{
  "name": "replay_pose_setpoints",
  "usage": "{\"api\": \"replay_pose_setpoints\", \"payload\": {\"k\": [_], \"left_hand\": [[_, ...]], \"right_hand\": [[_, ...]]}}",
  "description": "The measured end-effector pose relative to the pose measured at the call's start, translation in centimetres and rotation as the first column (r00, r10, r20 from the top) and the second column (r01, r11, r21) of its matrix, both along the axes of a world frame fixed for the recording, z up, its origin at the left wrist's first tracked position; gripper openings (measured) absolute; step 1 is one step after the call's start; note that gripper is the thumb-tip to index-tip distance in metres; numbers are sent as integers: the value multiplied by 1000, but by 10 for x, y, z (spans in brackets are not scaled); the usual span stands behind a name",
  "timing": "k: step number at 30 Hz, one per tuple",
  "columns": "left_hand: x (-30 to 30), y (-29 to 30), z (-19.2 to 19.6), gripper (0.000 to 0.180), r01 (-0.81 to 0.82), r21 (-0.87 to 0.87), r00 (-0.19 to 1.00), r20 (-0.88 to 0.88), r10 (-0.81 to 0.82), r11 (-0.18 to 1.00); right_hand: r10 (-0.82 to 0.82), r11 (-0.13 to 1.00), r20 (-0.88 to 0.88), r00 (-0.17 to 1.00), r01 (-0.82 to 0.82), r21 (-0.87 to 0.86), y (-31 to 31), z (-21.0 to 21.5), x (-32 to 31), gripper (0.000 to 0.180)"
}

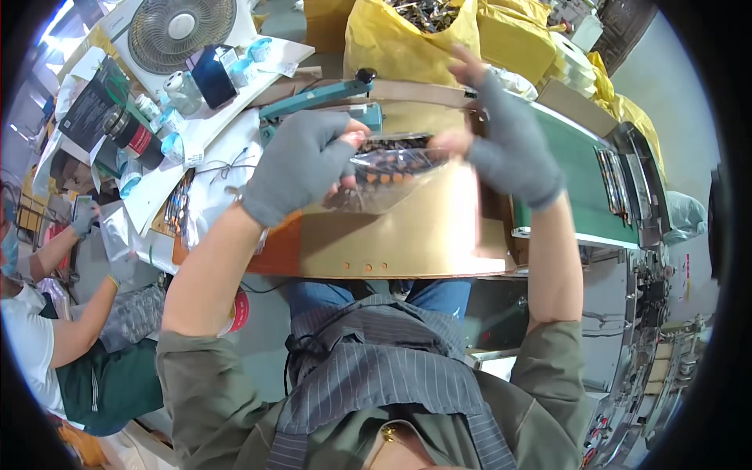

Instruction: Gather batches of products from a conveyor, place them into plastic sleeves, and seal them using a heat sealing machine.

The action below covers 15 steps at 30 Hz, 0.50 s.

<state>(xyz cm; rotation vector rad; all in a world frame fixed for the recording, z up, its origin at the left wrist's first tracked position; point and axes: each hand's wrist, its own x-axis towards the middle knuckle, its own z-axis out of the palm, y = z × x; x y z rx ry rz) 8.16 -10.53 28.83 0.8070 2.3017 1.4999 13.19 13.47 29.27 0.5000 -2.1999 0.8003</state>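
My left hand, in a grey fingerless glove, pinches the left end of a clear plastic bag. Inside the bag are dark pieces with orange spots, too small to identify. My right hand, gloved the same way and blurred, is at the bag's right end. Its thumb is by the bag's edge, touching or just apart, I cannot tell which. The fingers of that hand stretch up and away from the thumb. Below the bag lies a tan board. Just beyond my left hand stands a teal lever-arm device, resembling a bag sealer.
A yellow sack of dark wrapped pieces stands at the far side. On the right runs a green conveyor belt with flat packets. Jars and a fan crowd the left table. A co-worker works at far left.
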Motion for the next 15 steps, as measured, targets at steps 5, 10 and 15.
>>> {"api": "replay_pose_setpoints", "payload": {"k": [5, 10, 15], "left_hand": [[16, -2, 10, 23, -72, 186, 982, -158, 102, 980], [-26, -19, -65, 31, 51, 138, 986, 152, -72, 989], [-78, -13, -177, 28, -197, 242, 866, 497, 53, 950]], "right_hand": [[110, 964, 199, 974, -153, 218, -37, -46, -6, 21], [79, 997, 446, 891, -72, -32, -53, -53, -56, 25], [-241, 966, 208, 948, 215, 141, -27, -141, -186, 29]]}}
